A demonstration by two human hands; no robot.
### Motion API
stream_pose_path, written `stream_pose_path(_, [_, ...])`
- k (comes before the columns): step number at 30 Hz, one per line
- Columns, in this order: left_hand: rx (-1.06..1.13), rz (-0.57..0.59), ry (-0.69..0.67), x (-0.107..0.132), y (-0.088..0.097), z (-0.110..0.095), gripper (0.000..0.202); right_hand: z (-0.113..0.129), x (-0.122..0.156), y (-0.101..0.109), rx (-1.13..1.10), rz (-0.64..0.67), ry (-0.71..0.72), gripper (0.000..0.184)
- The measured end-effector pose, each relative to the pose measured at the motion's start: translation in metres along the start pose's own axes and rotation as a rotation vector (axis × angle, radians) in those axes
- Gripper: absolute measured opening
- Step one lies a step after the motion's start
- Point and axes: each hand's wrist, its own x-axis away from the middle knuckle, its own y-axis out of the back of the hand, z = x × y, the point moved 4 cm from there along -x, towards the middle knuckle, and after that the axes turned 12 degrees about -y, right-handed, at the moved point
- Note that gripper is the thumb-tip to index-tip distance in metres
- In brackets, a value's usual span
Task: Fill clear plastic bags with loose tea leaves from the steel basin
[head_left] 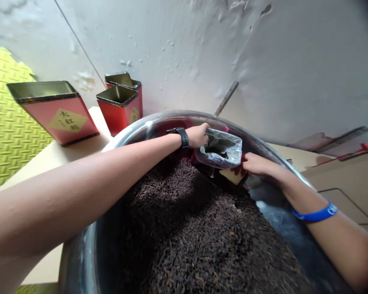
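Inside a large metal basin [92, 253], a tea tin [195, 157] lined with a clear plastic bag [233, 157] sits at the far side, its mouth upward. My left hand [198, 136], with a dark watch at the wrist, is closed on the tin's left rim and the bag's edge. Curled at the tin's lower right is my right hand [254, 164], its fingers over a pale yellow patch [232, 176] on the tin's side. Dark loose tea leaves [208, 228] are heaped in the basin, highest near the tin. Most of the tin's body is hidden.
A large open pink-red tin [57, 116] stands on the pale table [38, 165] to the left. Beside it are a smaller open red tin [118, 108] and another tin [138, 92] behind. A peeling wall [178, 53] rises behind; yellow floor matting [6, 122] lies left.
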Motion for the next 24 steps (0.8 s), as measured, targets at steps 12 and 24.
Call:
stream_pose_path(12, [-0.103, 0.002, -0.206, 0.002, 0.0, -0.015, 0.039, 0.05, 0.065, 0.027, -0.083, -0.766, 0.34, 0.026])
stream_pose_path(24, [-0.1, 0.273, -0.354, 0.015, -0.003, -0.037, 0.037, 0.079, 0.082, -0.082, 0.427, 0.45, 0.632, 0.068])
